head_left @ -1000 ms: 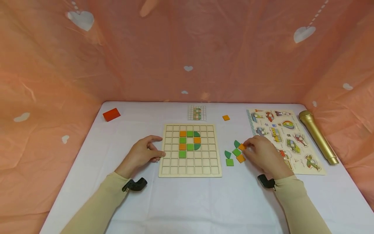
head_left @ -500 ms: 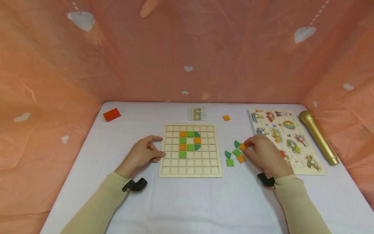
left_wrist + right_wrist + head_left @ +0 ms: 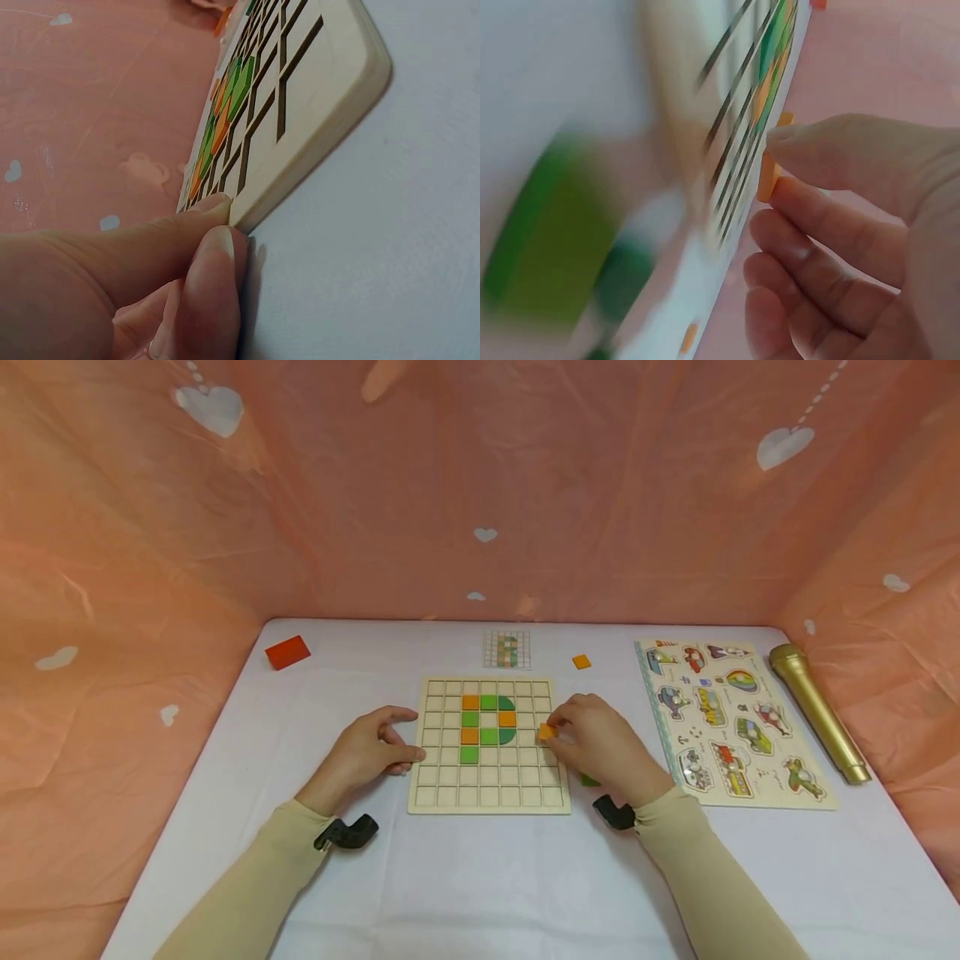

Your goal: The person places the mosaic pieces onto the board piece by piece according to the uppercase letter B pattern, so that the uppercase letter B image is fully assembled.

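A pale wooden grid board (image 3: 487,785) lies mid-table, with orange, green and dark-green tiles set in some of its squares. At its left edge is my left hand (image 3: 367,747); in the left wrist view a thumb and a finger (image 3: 206,292) pinch the board's rim. My right hand (image 3: 603,743) is over the board's right side, pinching an orange square tile (image 3: 547,732) between thumb and forefinger. In the right wrist view that tile (image 3: 769,176) is tilted, apart from the set pieces. Partly hidden under the right hand lies a green square tile (image 3: 590,781).
Behind the board sit a small printed pattern card (image 3: 491,650) and a loose orange tile (image 3: 581,662). To the right are a vehicle picture puzzle (image 3: 705,735) and a gold microphone (image 3: 817,714). A red block (image 3: 288,652) lies back left.
My right hand has moved left from the loose tiles to over the board, carrying one orange square tile. The left hand has stayed at the board's left edge.
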A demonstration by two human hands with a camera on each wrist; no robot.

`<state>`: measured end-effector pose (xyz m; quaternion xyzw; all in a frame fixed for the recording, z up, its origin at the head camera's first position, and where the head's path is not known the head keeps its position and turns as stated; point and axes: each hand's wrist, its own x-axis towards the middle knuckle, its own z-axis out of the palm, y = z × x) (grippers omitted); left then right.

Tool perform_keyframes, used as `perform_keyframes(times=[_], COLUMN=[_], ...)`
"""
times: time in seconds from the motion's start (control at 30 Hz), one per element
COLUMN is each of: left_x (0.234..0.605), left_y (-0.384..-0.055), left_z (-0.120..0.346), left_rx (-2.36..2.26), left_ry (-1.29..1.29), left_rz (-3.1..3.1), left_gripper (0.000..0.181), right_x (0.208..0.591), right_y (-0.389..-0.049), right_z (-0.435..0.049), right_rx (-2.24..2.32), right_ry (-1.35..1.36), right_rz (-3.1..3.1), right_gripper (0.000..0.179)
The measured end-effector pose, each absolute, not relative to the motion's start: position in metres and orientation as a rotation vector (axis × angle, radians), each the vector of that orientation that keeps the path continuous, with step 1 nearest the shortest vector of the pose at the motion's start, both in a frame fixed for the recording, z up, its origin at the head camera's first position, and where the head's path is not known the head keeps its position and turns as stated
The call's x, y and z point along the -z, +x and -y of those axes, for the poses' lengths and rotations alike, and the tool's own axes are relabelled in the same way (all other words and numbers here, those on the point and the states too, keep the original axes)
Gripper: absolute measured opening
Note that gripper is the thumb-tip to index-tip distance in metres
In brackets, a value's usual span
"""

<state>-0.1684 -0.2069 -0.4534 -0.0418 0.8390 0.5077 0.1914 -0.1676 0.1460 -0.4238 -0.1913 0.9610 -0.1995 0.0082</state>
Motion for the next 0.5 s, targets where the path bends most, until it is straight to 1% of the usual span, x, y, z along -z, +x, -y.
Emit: perform_keyframes(times=[0.23,0.5], left_x=[0.455,0.455], left_y=[-0.168,-0.17], left_z=[0.206,0.207], left_rx=[-1.433,-1.409], left_ry=[-0.118,-0.125], left_rz=[-2.35,-2.361], left_gripper=[0.071,0.071], right_x=[0.422,0.432], right_y=[-0.169,-0.164], right_z=[-0.105,-0.084], right_rx=[0.668,0.651], right_ry=[-0.72,-0.766], right_rz=[-2.951,-2.923], right_gripper=[0.019,0.014])
